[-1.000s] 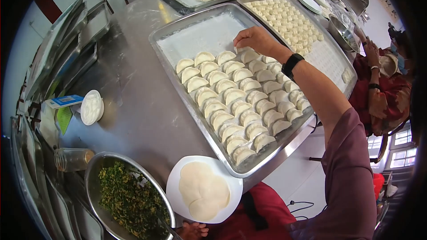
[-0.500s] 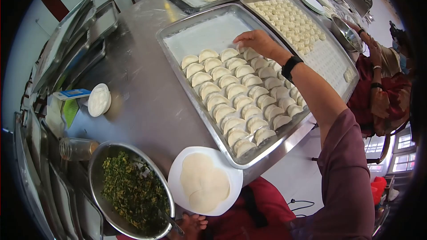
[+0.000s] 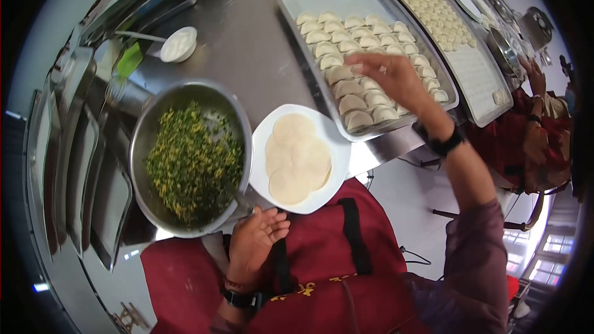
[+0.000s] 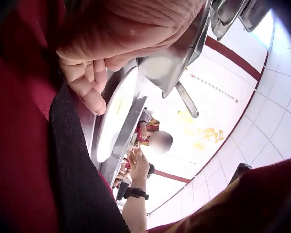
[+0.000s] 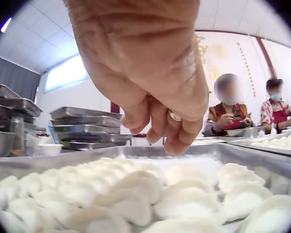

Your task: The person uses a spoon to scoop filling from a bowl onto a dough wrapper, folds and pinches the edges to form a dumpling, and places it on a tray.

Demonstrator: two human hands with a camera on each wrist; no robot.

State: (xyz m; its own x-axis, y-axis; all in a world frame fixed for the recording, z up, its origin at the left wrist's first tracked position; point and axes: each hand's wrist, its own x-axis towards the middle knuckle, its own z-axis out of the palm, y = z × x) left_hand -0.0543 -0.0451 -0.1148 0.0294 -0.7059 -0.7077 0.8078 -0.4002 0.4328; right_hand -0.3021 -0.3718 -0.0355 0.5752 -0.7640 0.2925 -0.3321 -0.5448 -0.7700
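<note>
My right hand [image 3: 390,77] is over the large metal tray [image 3: 281,0] of half-moon dumplings [image 3: 356,119], which lie in rows. In the right wrist view its fingers [image 5: 177,141] hang loosely bent above the dumplings, with nothing between them. My left hand [image 3: 257,238] is at the table's near edge, palm up and fingers loosely curled, holding nothing. Close by it are a steel bowl [image 3: 133,173] of chopped green-and-yellow filling [image 3: 195,161] and a metal utensil handle [image 3: 247,200] at the bowl's rim. A white plate [image 3: 340,148] bears several round dough wrappers [image 3: 300,161].
Beyond the dumpling tray lies another tray [image 3: 489,102] with smaller dumplings. A small white bowl [image 3: 179,44], a glass jar [image 3: 124,93] and stacked metal trays [image 3: 93,179] stand on the left. Another person [image 3: 544,130] sits at the right.
My right hand has come back from the far end of the dumpling rows toward me, its fingers off the dumpling. The head view has tilted down, bringing more of my left hand into sight.
</note>
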